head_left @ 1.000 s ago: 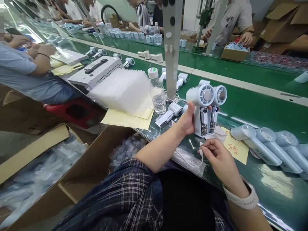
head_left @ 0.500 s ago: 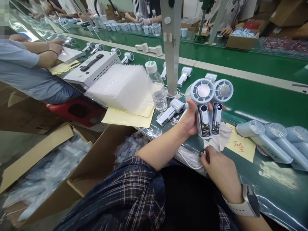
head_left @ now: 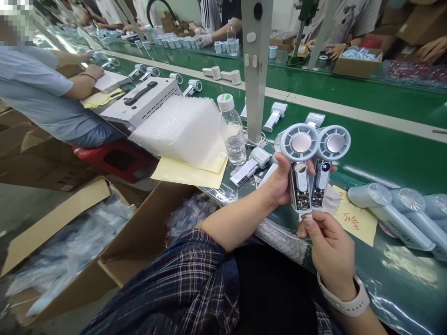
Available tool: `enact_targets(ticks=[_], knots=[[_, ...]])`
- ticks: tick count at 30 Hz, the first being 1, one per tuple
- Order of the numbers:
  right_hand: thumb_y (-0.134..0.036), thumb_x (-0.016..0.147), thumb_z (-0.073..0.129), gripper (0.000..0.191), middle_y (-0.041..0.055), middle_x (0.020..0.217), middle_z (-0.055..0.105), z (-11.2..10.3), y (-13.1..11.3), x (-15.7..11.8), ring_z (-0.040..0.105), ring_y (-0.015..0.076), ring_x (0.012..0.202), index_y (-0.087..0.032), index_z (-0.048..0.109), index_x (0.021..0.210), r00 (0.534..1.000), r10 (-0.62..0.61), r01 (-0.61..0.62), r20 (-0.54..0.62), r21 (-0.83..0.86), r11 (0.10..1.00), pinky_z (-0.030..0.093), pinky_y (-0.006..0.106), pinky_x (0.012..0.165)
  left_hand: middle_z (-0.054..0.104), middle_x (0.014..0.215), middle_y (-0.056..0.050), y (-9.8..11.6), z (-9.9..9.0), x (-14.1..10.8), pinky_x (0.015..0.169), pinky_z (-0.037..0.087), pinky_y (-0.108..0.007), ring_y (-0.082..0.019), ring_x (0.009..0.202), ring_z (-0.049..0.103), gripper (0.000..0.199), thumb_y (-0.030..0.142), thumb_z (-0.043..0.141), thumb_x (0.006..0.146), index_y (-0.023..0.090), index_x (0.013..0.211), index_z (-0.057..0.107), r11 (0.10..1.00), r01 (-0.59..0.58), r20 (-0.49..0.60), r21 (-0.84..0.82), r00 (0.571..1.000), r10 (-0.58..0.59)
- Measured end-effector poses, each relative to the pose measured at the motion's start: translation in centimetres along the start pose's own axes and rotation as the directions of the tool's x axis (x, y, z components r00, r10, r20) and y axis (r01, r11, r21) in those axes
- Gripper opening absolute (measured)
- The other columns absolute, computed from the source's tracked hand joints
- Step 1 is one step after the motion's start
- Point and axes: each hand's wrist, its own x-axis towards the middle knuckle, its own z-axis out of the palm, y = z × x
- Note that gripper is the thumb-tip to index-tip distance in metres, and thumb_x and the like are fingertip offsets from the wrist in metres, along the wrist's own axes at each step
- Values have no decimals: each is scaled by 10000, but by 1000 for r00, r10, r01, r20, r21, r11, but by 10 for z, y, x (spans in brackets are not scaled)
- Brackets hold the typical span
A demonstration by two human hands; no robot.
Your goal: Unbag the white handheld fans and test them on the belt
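Observation:
Two light-blue handheld fans stand side by side in my left hand [head_left: 281, 179], which is closed round their handles. The nearer fan [head_left: 301, 143] and the farther fan [head_left: 333, 143] have round ribbed heads with silver centres. Their handle fronts are uncovered, baring dark circuit boards, and the farther one's round display reads 20. Just below the nearer handle, my right hand [head_left: 330, 246] is closed in a pinch on a small white cable plug [head_left: 306, 216] at the handle's bottom end. Fingers hide most of the plug, so I cannot tell whether it is inserted.
Several wrapped blue fans [head_left: 393, 214] lie at right beside a yellow note [head_left: 359, 223]. Left of my hands are another fan [head_left: 252, 165], a water bottle [head_left: 233, 135] and stacked white foam sheets [head_left: 181, 128]. A metal post [head_left: 256, 70] rises behind. An open carton [head_left: 70, 246] sits lower left.
My right hand has risen from the table edge to the bottom of the nearer fan. The nearer fan's display has gone from dark to a pale glare. The view has shifted slightly.

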Motion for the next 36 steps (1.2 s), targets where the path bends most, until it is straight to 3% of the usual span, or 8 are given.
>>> enact_targets(ticks=[6, 13, 16, 19, 22, 27, 33, 36], knots=[[-562, 979, 678, 444, 4, 567, 585, -9, -7, 6, 567, 144, 531, -202, 635, 723, 982, 49, -46, 181, -22, 999, 462, 262, 525, 767, 1013, -133, -6, 2, -2, 840, 571, -374, -341, 1146, 704, 910, 1068, 665, 432, 187, 656, 620, 996, -75, -18, 42, 997, 76], [-545, 1007, 645, 404, -37, 555, 522, 13, -11, 1, 546, 137, 515, -220, 585, 775, 999, 48, -48, 5, 184, 982, 463, 262, 532, 763, 1007, -156, -10, 0, 0, 880, 590, -402, -379, 1183, 689, 950, 1084, 664, 336, 178, 614, 602, 996, -39, -65, 86, 997, 45], [-519, 1024, 618, 353, 23, 737, 665, 8, -12, 2, 672, 182, 728, -219, 649, 840, 998, -40, 39, 46, 13, 999, 521, 289, 666, 764, 1100, -149, -8, 2, -1, 916, 587, -406, -359, 1199, 686, 931, 1069, 677, 396, 176, 643, 592, 999, -43, -86, 10, 995, 44], [-497, 1023, 616, 322, 78, 987, 750, 0, -11, 3, 706, 222, 949, -218, 699, 885, 991, -120, 125, 52, -101, 987, 539, 314, 781, 751, 1170, -141, -1, 6, -2, 921, 580, -406, -326, 1205, 686, 915, 1092, 541, 577, 181, 665, 534, 994, -23, -134, -104, 991, 9], [-511, 1010, 639, 336, 64, 885, 743, -3, -9, 2, 697, 209, 832, -215, 688, 859, 997, -68, 66, -38, -52, 996, 541, 315, 734, 745, 1163, -140, 5, 9, -3, 897, 582, -397, -316, 1198, 687, 913, 1094, 472, 635, 182, 650, 515, 987, 10, -127, -163, 991, -31], [-514, 999, 675, 389, -3, 605, 597, 2, -6, -4, 622, 165, 607, -210, 622, 763, 996, 65, -56, -62, 135, 989, 518, 295, 622, 751, 1081, -137, 3, 10, -6, 827, 595, -387, -315, 1102, 711, 957, 1133, 476, 524, 181, 587, 549, 994, 13, -37, -107, 999, -17], [-495, 992, 697, 377, -44, 550, 523, 12, -8, -7, 544, 127, 511, -208, 584, 775, 988, 103, -59, -115, 333, 941, 445, 260, 537, 747, 1080, -140, -9, 10, -9, 796, 600, -365, -299, 1002, 711, 986, 1136, 563, 307, 182, 551, 522, 997, -47, -86, 60, 995, 52], [-491, 1011, 668, 354, -43, 574, 530, 12, -4, -7, 552, 134, 544, -212, 586, 810, 990, 100, -65, -97, 316, 947, 456, 272, 575, 744, 1126, -146, -10, 10, -9, 824, 601, -377, -318, 1061, 712, 981, 1152, 512, 388, 187, 559, 506, 997, -47, -94, 61, 994, 53]])
